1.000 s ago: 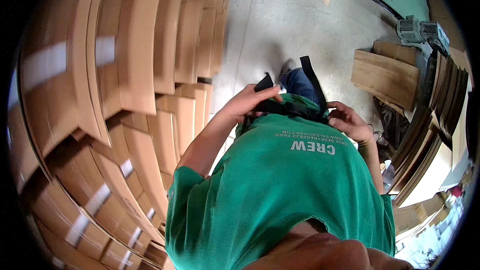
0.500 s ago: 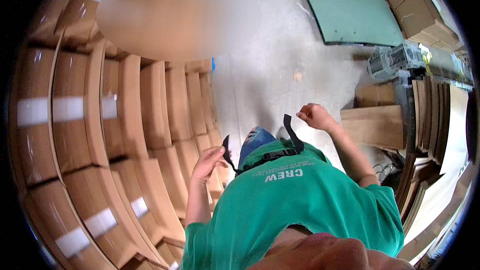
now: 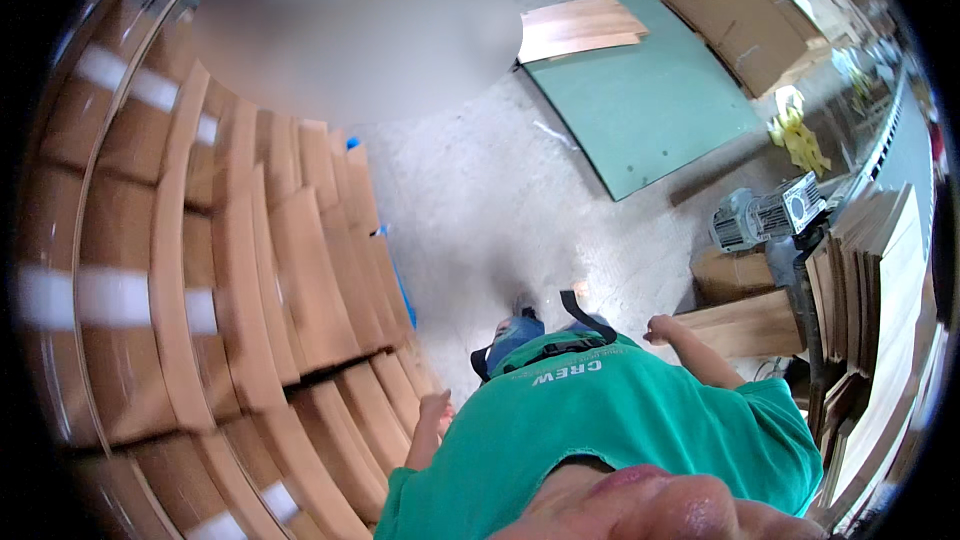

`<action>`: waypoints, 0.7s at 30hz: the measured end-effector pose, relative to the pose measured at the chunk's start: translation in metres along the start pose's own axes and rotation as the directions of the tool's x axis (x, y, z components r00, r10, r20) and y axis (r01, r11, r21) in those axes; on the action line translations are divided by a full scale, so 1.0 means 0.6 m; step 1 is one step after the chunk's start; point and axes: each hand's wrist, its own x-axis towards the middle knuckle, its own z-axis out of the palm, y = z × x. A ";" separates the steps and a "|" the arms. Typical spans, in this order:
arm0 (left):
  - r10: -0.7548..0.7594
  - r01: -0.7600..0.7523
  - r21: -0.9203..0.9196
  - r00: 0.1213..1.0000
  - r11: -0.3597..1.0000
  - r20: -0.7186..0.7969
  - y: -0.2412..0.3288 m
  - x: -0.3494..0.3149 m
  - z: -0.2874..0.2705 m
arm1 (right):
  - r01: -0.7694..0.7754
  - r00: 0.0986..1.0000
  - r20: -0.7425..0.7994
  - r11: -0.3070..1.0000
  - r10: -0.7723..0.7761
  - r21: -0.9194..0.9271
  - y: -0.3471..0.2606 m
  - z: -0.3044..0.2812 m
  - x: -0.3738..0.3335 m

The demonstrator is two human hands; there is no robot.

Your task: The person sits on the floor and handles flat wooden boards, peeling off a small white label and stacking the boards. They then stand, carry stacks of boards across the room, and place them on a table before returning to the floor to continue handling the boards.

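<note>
My right hand [image 3: 660, 330] hangs out to the right of my waist, its fingers curled in with nothing seen in them. Behind it, from this angle, lies the end of a wooden board [image 3: 740, 328]. On the other side my left hand [image 3: 434, 410] is low beside my green shirt [image 3: 620, 420], close to the stacked cardboard boxes [image 3: 350, 410]. Its fingers are small and blurred. A black belt with a buckle [image 3: 560, 346] goes round my waist. One loose strap end [image 3: 588, 318] sticks up at the front, and another black strap [image 3: 480, 364] hangs at the left, apart from both hands.
Tall cardboard stacks [image 3: 220, 280] line my left. A green mat [image 3: 645, 90] with wooden panels [image 3: 585, 28] on it lies ahead right. Nearby are a large carton [image 3: 735, 10], a grey motor [image 3: 765, 215], yellow strapping [image 3: 797, 135] and upright boards [image 3: 850, 270]. Concrete floor [image 3: 450, 190] runs between.
Both hands have dropped lower, away from the strap ends. My view has moved and turned, so the mat and motor appear lower and more of the floor shows.
</note>
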 end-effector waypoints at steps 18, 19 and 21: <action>0.332 -0.517 0.420 0.836 0.746 0.438 1.030 0.380 -0.068 | 0.448 0.893 -0.260 0.772 -0.366 0.452 -0.156 -0.636 0.442; 0.288 -0.481 0.358 0.832 0.800 0.475 1.072 0.380 -0.067 | 0.410 0.911 -0.170 0.788 -0.375 0.459 -0.157 -0.674 0.446; 0.245 -0.449 0.264 0.794 0.854 0.557 1.177 0.371 -0.060 | 0.361 0.933 -0.186 0.800 -0.310 0.480 -0.135 -0.734 0.482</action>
